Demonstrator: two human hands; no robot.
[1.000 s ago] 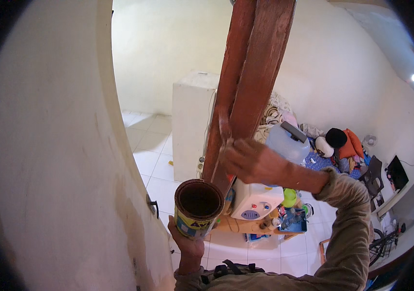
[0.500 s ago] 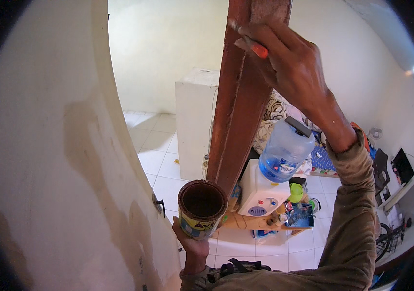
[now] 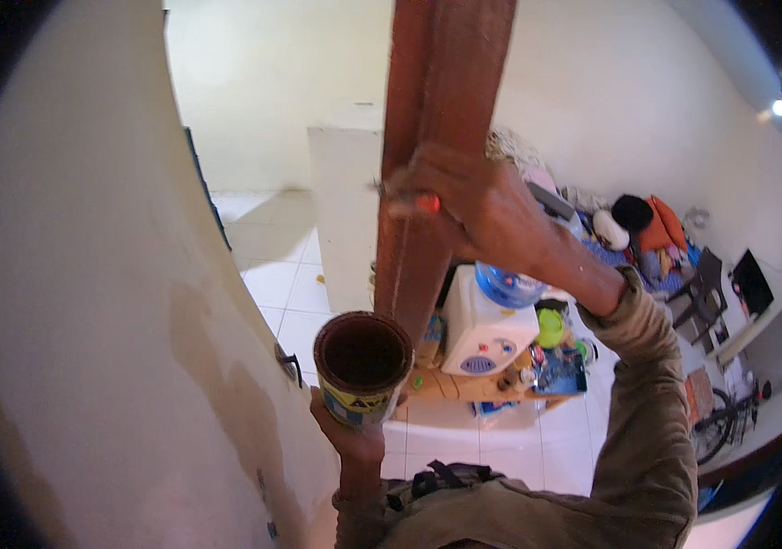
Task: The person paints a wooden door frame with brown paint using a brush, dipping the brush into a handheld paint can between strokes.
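My left hand (image 3: 351, 441) is wrapped round a paint can (image 3: 357, 405) with a brown-stained rim and a dark inside, its mouth facing up. In my right hand (image 3: 491, 206) is a paintbrush (image 3: 426, 203) whose orange-red handle end shows between the fingers. That hand is closed and slightly blurred, lying against the reddish-brown wooden post (image 3: 455, 82). The brush's tip is at the post's left edge, too smeared to make out clearly. The can sits lower, in front of the foot of the visible post.
A pale wall or door panel (image 3: 89, 274) with a dark handle (image 3: 290, 364) fills the left. Beyond the post stand a white water dispenser (image 3: 487, 329) with a blue bottle (image 3: 508, 285), a low wooden table (image 3: 450, 386) and a white cabinet (image 3: 343, 220). Farther right are a chair (image 3: 704, 284) and a bicycle (image 3: 716, 425).
My right hand has come down along the post with the paintbrush. The view has shifted, and the paint can, still in my left hand, appears a little higher and farther left.
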